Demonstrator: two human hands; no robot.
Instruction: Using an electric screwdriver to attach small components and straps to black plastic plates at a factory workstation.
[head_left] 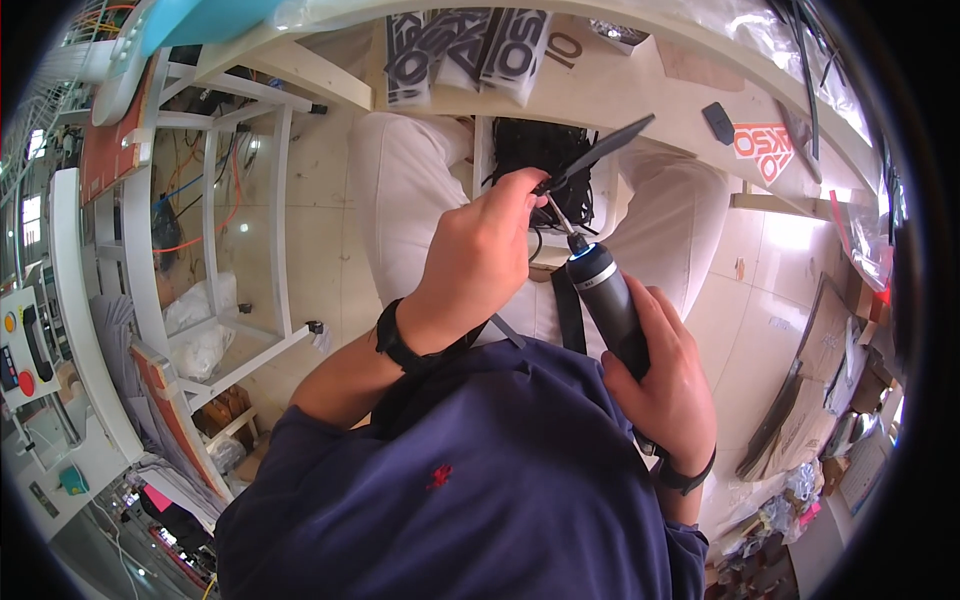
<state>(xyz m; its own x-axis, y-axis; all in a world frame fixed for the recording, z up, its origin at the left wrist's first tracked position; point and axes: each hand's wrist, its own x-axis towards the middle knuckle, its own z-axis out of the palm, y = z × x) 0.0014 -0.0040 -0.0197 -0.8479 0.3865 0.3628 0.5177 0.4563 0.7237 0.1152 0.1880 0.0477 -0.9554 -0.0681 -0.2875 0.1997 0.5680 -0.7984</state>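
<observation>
Screwdriver (612, 305) in right hand (670, 385), tip apparently meeting left hand's (475, 255) black blade (598, 152)

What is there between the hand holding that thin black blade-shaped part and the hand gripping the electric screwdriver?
In the head view, the screwdriver's slim metal bit spans the gap between the left hand and the right hand, its tip meeting the black blade-shaped part.

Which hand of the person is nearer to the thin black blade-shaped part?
Left. The left hand pinches the black blade-shaped part at its lower end. The right hand is lower, gripping the electric screwdriver, whose bit points up toward that end.
</observation>
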